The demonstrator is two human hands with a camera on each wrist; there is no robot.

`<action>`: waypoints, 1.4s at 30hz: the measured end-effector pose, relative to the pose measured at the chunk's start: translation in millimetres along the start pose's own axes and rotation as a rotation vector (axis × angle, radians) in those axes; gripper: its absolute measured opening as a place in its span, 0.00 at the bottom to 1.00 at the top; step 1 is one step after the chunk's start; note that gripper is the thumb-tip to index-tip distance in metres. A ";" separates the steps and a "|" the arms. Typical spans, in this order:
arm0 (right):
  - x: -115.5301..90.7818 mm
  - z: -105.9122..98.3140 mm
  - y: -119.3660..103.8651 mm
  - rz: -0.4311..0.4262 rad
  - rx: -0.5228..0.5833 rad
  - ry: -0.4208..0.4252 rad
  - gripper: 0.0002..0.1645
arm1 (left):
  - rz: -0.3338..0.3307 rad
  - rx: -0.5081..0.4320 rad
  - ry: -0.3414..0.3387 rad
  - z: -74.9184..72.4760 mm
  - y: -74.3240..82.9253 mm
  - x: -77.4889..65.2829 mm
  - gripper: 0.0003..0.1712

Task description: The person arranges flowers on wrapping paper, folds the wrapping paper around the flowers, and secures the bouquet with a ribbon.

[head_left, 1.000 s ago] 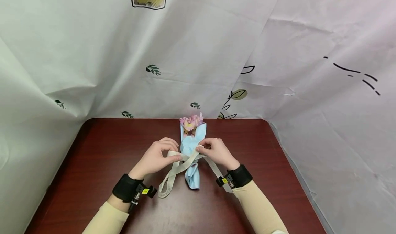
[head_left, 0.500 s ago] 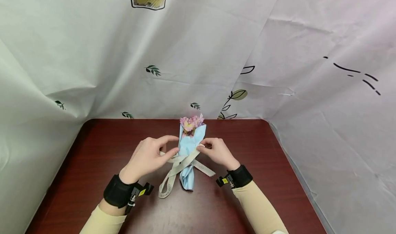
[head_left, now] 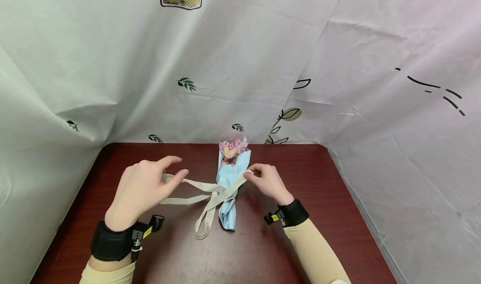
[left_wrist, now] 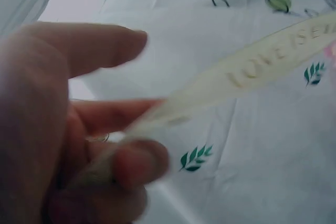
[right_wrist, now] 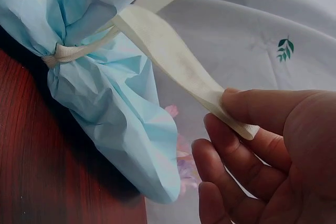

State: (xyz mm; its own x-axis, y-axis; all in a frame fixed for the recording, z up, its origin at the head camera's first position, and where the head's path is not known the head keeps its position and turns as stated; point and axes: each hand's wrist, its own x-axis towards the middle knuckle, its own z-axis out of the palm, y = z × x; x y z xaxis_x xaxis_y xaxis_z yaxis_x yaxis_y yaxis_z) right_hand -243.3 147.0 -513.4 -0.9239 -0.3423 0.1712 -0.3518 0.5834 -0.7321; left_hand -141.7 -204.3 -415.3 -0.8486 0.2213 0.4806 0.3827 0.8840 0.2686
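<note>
A small bouquet of pink flowers in light blue wrapping paper lies on the table. A cream ribbon with printed lettering goes round the gathered waist of the paper. My right hand pinches a length of it between thumb and fingers, just right of the bouquet. Out to the left, my left hand holds another stretch of ribbon in its curled lower fingers, with one finger held out straight. A ribbon loop hangs toward the near side. Where the ribbon crosses, the exact wrap cannot be made out.
The dark red-brown table has rounded far corners. A white cloth backdrop printed with leaves rises behind it and along both sides. Each wrist wears a black band with a small camera.
My left hand has moved away from the bouquet to the left, drawing ribbon out with it. The right-hand ribbon tail has left the table's right side. My right hand has shifted slightly.
</note>
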 end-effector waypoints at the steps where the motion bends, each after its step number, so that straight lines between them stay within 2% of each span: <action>1: -0.3 -0.3 -0.6 0.001 0.001 0.008 0.04 | -0.020 -0.005 -0.041 1.0 -0.8 -0.6 0.23; 4: -1.1 0.9 -4.0 -0.006 0.006 0.018 0.04 | -0.052 -0.067 -0.211 11.9 -3.5 -2.8 0.21; 6: -0.8 3.4 -7.9 -0.024 0.016 0.011 0.04 | -0.071 -0.107 -0.335 26.0 -5.4 -4.4 0.19; 8: -0.3 7.1 -11.6 -0.046 0.019 0.006 0.05 | -0.078 -0.125 -0.420 44.8 -7.1 -6.9 0.18; 10: 0.5 11.1 -15.1 -0.063 0.022 0.007 0.06 | -0.095 -0.119 -0.456 67.3 -7.2 -8.8 0.20; 15: 2.2 20.2 -19.5 -0.075 0.018 0.022 0.05 | -0.127 -0.185 -0.472 122.3 -1.6 -16.5 0.29; 18: 2.9 23.3 -22.3 -0.079 0.018 0.010 0.06 | -0.173 -0.223 -0.488 139.4 -0.3 -25.4 0.20; 21: 3.7 24.5 -24.8 -0.081 0.016 0.012 0.06 | -0.211 -0.208 -0.466 144.3 -3.2 -32.9 0.06; 25: 3.6 24.8 -27.1 -0.069 0.006 0.045 0.05 | -0.215 -0.225 -0.419 142.3 -6.3 -33.1 0.14; 28: 3.7 26.2 -28.5 -0.061 0.001 0.058 0.05 | -0.222 -0.365 -0.387 138.2 -1.5 -27.1 0.12; 32: 5.1 29.2 -30.4 -0.064 -0.004 0.071 0.06 | -0.210 -0.588 -0.346 134.2 14.6 -17.0 0.08; 36: 5.9 30.7 -33.6 -0.066 -0.013 0.090 0.07 | -0.225 -0.721 -0.323 133.6 32.2 -9.4 0.05; 38: 5.6 30.7 -35.3 -0.063 -0.016 0.096 0.07 | -0.233 -0.760 -0.339 135.0 38.7 -7.1 0.08; 42: 3.9 30.4 -35.9 -0.055 -0.020 0.099 0.07 | -0.152 -0.742 -0.414 141.0 46.0 -5.1 0.15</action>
State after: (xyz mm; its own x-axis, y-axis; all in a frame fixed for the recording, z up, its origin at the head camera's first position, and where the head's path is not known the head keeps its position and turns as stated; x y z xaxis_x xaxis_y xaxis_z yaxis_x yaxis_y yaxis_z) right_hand -229.7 102.3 -506.6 -0.9130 -0.3007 0.2758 -0.4046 0.5806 -0.7065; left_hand -171.3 -106.7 -523.1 -0.9195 0.3824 0.0908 0.2714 0.4508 0.8504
